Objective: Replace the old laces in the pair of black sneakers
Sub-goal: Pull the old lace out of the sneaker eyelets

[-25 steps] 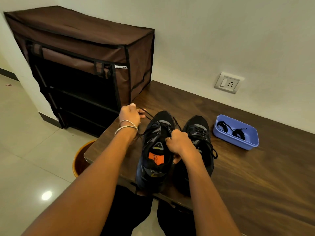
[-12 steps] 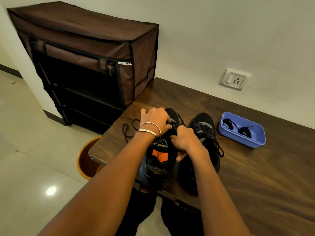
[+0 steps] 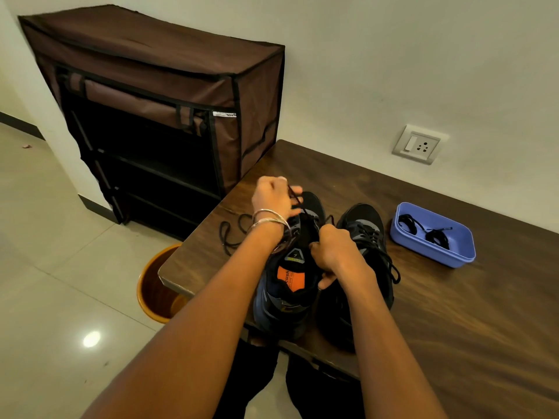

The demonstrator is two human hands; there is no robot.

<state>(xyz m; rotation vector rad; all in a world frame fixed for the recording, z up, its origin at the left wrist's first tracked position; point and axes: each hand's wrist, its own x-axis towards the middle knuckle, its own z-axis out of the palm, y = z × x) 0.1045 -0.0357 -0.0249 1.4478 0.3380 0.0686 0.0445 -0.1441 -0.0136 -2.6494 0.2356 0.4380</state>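
Two black sneakers stand side by side on the wooden table (image 3: pixel 453 313). The left sneaker (image 3: pixel 284 285) shows an orange insole patch. My left hand (image 3: pixel 273 198) pinches its old black lace (image 3: pixel 233 234) above the toe end, and the loose length of that lace trails on the table to the left. My right hand (image 3: pixel 332 252) grips the left sneaker at its tongue. The right sneaker (image 3: pixel 366 237) is laced, with lace ends hanging over its right side. A blue tray (image 3: pixel 432 255) at the right holds two coiled black laces (image 3: pixel 423 229).
A brown fabric shoe rack (image 3: pixel 157 116) stands at the table's left end. An orange bucket (image 3: pixel 154 285) sits on the tiled floor beside the table corner. A wall socket (image 3: pixel 419 145) is behind the table. My legs are under the table edge.
My left hand went from pulling lace out at the left, down to the sneaker's eyelets, then lifted up again with the lace. More loose lace now lies on the table.
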